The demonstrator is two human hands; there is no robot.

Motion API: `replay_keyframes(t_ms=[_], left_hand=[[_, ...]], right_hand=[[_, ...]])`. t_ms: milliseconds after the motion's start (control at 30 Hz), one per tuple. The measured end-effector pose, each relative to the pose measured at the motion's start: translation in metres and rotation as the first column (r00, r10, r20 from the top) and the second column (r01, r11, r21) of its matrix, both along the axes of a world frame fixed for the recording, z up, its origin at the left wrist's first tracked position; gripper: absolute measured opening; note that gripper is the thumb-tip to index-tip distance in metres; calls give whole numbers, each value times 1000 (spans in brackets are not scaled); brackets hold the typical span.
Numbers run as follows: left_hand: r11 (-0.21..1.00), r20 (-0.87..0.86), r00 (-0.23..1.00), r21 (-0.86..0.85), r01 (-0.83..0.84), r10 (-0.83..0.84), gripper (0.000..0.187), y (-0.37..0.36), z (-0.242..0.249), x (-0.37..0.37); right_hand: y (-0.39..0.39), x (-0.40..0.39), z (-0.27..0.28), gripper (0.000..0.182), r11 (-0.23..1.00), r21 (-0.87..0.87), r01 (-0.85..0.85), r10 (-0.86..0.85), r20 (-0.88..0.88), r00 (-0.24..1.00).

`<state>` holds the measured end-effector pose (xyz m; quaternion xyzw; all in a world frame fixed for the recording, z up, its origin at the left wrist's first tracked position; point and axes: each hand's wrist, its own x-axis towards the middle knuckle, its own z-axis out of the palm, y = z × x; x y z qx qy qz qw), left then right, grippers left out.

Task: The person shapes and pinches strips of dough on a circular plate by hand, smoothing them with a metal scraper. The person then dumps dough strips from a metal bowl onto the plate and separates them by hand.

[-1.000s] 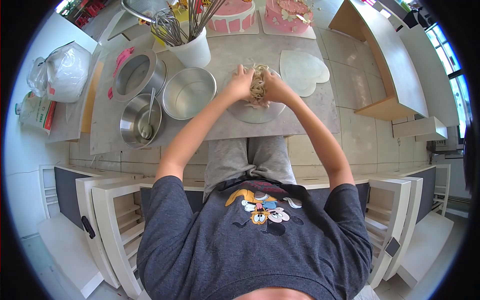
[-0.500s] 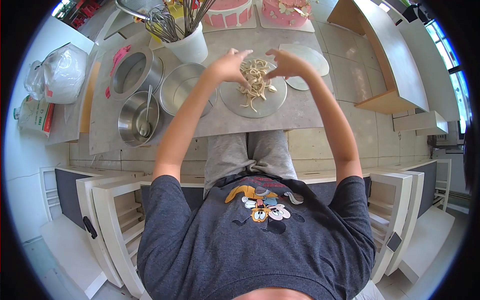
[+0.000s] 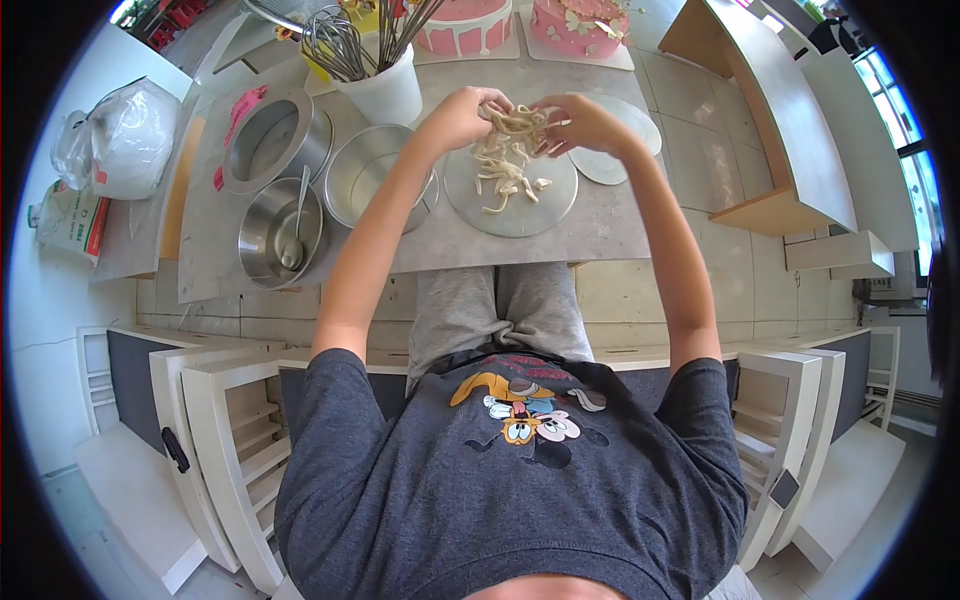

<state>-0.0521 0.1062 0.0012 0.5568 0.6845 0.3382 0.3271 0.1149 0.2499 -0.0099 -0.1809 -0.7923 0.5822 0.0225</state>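
Observation:
Pale dough strips (image 3: pixel 505 172) lie loosely heaped on a round metal disc (image 3: pixel 545 203) near the table's front edge. Above the disc, a bunch of the strips is raised between my two hands. My left hand (image 3: pixel 468 118) has its fingers curled round the left end of the bunch. On the right end, my right hand (image 3: pixel 578 124) grips the strips with bent fingers. Several strips hang down from the bunch toward the heap.
Left of the disc stand a round pan (image 3: pixel 350 180), a steel bowl (image 3: pixel 262 245) with a spoon, a ring-shaped tin (image 3: pixel 240 160) and a white tub (image 3: pixel 388 92) of whisks. Pink cakes (image 3: pixel 575 30) are behind; flat discs (image 3: pixel 610 135) lie right.
Both my hands have closed on dough strips and lifted a bunch off the heap. The heap on the disc is smaller and more spread out.

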Motion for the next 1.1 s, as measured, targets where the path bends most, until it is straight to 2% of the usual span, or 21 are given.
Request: replay_keyframes(t_ms=[100, 133, 200, 233, 267, 400, 433, 467, 500, 533, 567, 600, 633, 667, 733, 767, 833, 967, 1033, 1067, 1100], left_hand=[[989, -89, 989, -102, 107, -117, 56, -11, 9, -2], [989, -89, 989, -102, 109, -118, 56, -14, 9, 1], [960, -318, 924, -245, 136, -212, 87, -21, 7, 10], [960, -319, 924, -243, 135, -211, 87, -26, -4, 18], [977, -413, 904, -214, 26, -114, 98, -29, -25, 31], [958, -521, 831, -80, -276, 196, 126, -55, -68, 87], [958, -525, 827, -71, -278, 201, 126, -56, -87, 87], [938, -481, 806, 137, -319, 344, 125, -56, -109, 86], [872, -406, 781, 336, -355, 474, 125, -54, -119, 86], [868, -365, 807, 369, -332, 464, 120, -50, -119, 81], [868, -363, 808, 367, -334, 465, 120, -45, -119, 77], [872, -251, 874, 383, -305, 416, 118, -40, -119, 72], [872, -137, 925, 405, -274, 355, 115, -36, -119, 69], [873, -136, 927, 408, -269, 349, 115, -34, -112, 68], [912, -407, 843, 351, -212, 352, 109, -32, -101, 67], [913, -403, 848, 353, -203, 344, 109, -24, -103, 65], [839, -296, 893, 524, -145, 339, 99, -3, -107, 50], [889, -248, 922, 425, -173, 298, 84, 30, -113, 33], [880, -489, 833, 475, 5, 259, 56, 37, -118, 30], [878, -486, 834, 479, 4, 262, 56, 36, -114, 30], [902, -326, 932, 432, 0, 156, 46, 30, -106, 32]], right_hand=[[-1, 24, 27, 45, 997, 73, 35, -37, 25, 999], [14, 28, 24, 60, 979, 178, 98, -133, 198, 971], [49, 40, 8, 75, 946, 292, 138, -240, 351, 905], [69, 49, -15, 83, 802, 548, 238, -457, 307, 835], [84, 58, -37, 92, 580, 759, 297, -641, 200, 741], [117, 76, -88, 99, 441, 805, 396, -808, 165, 566], [119, 82, -98, 94, 507, 676, 535, -788, 111, 606], [120, 86, -101, 89, 564, 520, 642, -770, 50, 636], [118, 87, -92, 89, 562, 523, 641, -769, 44, 638], [116, 91, -82, 85, 577, 475, 664, -783, 92, 615], [113, 92, -76, 81, 589, 426, 687, -794, 145, 591], [124, 95, -96, 58, 468, 425, 775, -839, -63, 540], [135, 97, -94, 58, 464, 425, 777, -841, -63, 537], [145, 99, -87, 51, 534, 282, 797, -816, -77, 573], [141, 101, -57, 38, 571, 7, 821, -817, -94, 569], [150, 107, -49, 38, 562, 11, 827, -823, -95, 560], [165, 112, -37, 29, 470, -67, 880, -834, -359, 419], [150, 121, -31, 21, 399, -320, 859, -908, -271, 320], [124, 111, -57, 22, 390, -435, 811, -920, -215, 327], [114, 103, -75, 26, 395, -521, 757, -919, -222, 326], [104, 95, -91, 30, 392, -605, 693, -919, -225, 324]])
